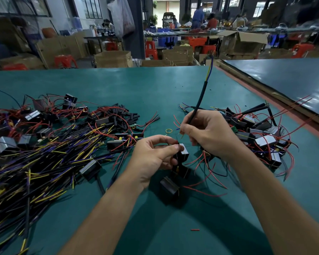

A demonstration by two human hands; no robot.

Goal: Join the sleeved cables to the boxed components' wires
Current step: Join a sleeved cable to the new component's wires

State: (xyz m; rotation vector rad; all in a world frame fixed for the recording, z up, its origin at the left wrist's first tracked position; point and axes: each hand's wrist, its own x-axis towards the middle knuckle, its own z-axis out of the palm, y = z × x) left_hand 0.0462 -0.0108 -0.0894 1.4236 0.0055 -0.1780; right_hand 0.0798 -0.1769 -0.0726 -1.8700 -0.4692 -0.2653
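- Two hands work near the middle of the bench [118, 85], toward its near edge. My left hand [155, 155] pinches a boxed component [184, 153], fingers curled round its top.
- My right hand [208, 133] grips the sleeved cable [201, 96], whose long axis rises toward the far edge.
- Its lower end sits just beyond and right of the component, so I judge the right hand must bring it down and left.

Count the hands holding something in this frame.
2. The left hand holds a small box over the table; the right hand, just beyond it, grips a black cable pointing up. People far behind are too blurred to judge.
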